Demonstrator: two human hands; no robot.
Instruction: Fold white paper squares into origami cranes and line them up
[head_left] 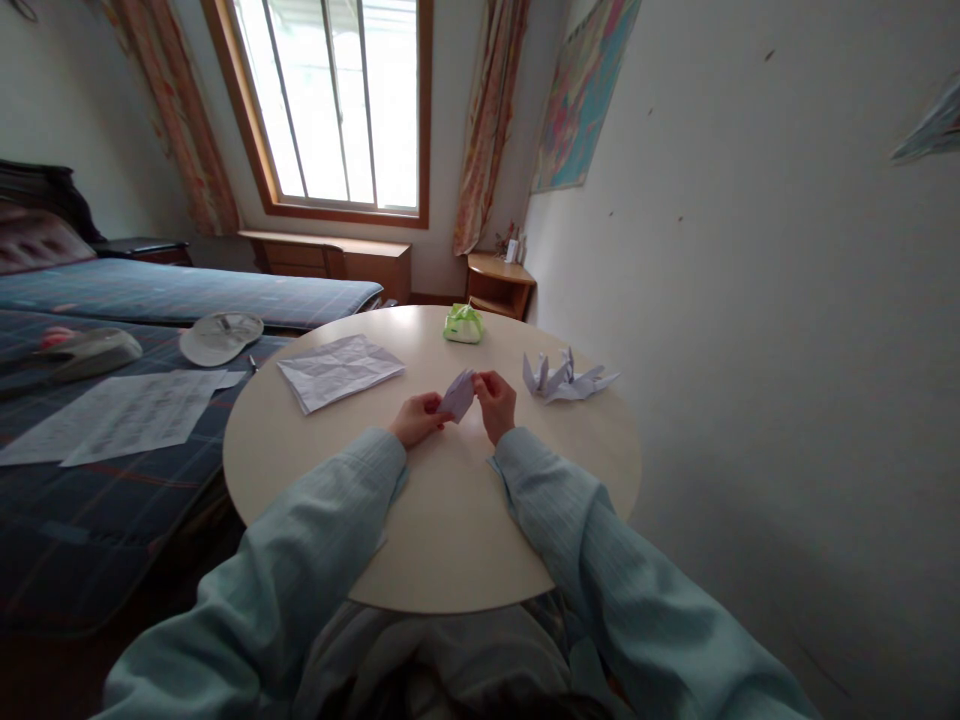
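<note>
A small piece of folded white paper [457, 397] is held up between my two hands, just above the middle of the round table. My left hand [418, 418] pinches its lower left side. At its upper right edge, the fingertips of my right hand [495, 402] are closed on the paper. Several folded paper figures with pointed ends, like origami cranes, form a group [568, 380] to the right of my right hand. Creased white sheets [341, 370] lie flat on the table, to the left and beyond my left hand.
The round cream table [450, 560] has a green tissue pack [464, 324] near its far edge. A bed [150, 520] stands close on the left, with printed sheets [142, 415] and a pale cap [221, 338] on it. A white wall [750, 350] runs along the right.
</note>
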